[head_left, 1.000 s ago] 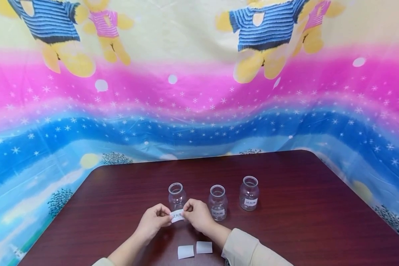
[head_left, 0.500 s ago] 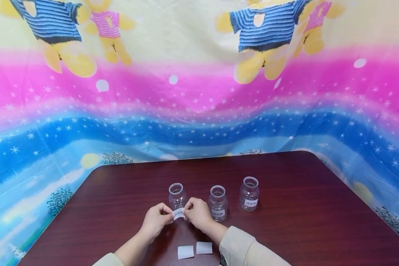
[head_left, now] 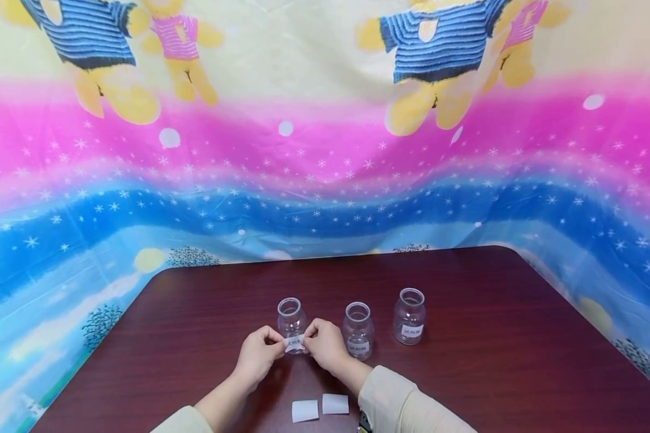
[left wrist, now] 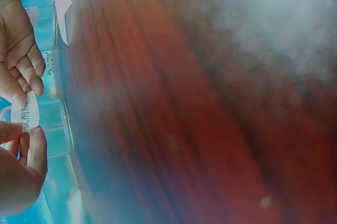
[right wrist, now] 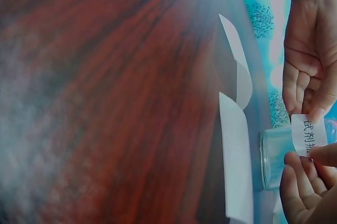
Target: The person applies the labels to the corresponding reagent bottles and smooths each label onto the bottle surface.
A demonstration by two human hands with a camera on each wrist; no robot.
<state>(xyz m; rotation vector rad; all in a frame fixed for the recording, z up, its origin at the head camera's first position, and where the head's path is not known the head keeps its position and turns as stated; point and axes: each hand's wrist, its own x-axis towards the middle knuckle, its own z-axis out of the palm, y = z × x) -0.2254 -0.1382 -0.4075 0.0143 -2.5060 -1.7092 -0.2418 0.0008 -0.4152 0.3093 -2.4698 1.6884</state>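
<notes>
A white label [head_left: 294,343] with handwritten black characters is stretched between my two hands, in front of the lower side of the leftmost clear glass jar [head_left: 289,317]. My left hand [head_left: 257,356] pinches its left end between thumb and finger. At its right end, my right hand [head_left: 328,347] pinches it the same way. The right wrist view has the label [right wrist: 304,135] overlapping the upright jar [right wrist: 275,158]; whether it touches the glass all along, I cannot tell. My fingers hide both label ends.
Two more open glass jars, a middle one [head_left: 357,325] and a right one [head_left: 410,313], stand to the right with similar labels on them. Two blank white paper pieces, a left one [head_left: 305,411] and a right one [head_left: 335,404], lie on the dark red table [head_left: 211,313] nearer me.
Both hands have moved slightly forward and up with the label, bringing it from just before the left jar to its lower front. The jars and paper pieces stay where they were.
</notes>
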